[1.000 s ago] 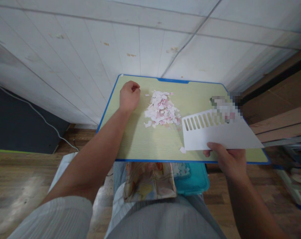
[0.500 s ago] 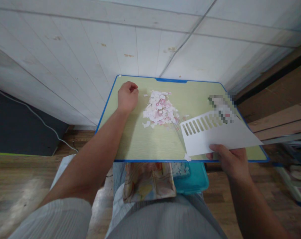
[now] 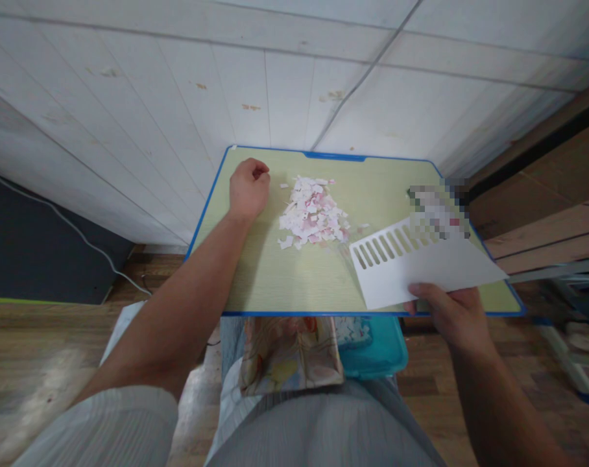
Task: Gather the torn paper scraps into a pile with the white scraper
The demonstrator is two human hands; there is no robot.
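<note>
My right hand [image 3: 453, 318] grips the near edge of a white slotted sheet [image 3: 431, 275], thumb on top. The sheet is tilted over the right part of the pale green tabletop [image 3: 265, 285], with a row of rounded slots along its far edge. A heap of torn paper scraps [image 3: 309, 214], white and pink, lies in the middle of the tabletop. To the left of the heap, my left hand [image 3: 250, 188] rests on its side with fingers curled in. I see nothing in it. Something see-through, hard to make out, shows by the sheet's left edge.
A blurred-out object [image 3: 435, 207] lies behind the sheet at the right. Below the front edge are a patterned fabric-like container [image 3: 294, 363] and a turquoise tub [image 3: 382, 353]. A white plank wall [image 3: 275, 84] with a cable stands behind; brown boxes [image 3: 542, 188] are on the right.
The white slotted sheet has shifted slightly left and toward me in my right hand. A small scrap at its lower left corner is no longer visible. My left hand has hardly moved.
</note>
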